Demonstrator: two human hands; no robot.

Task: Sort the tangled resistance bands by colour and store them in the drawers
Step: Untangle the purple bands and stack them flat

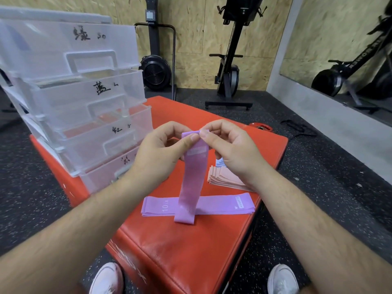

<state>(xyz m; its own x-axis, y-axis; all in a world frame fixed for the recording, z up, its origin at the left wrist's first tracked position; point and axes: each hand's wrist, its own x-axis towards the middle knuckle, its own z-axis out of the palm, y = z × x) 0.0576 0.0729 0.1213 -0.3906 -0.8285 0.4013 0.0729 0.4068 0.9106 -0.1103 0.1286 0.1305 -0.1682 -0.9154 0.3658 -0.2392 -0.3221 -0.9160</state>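
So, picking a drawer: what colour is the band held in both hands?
Purple band, pinched by the left hand and right hand; head view.

This was a gym. Two black upright exercise machines point(230, 60) with fan wheels stood against a chipboard wall point(197, 24), the speckled black rubber floor point(318, 166) spread underneath, and a large wall mirror point(339, 49) reflected another machine beside a red padded vinyl box point(191, 251).

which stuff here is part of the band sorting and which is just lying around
Part of the job:
held purple band
purple stack
pink stack
drawer unit
left hand
right hand

Just lying about:
rowing machine
red weight plate
black strap
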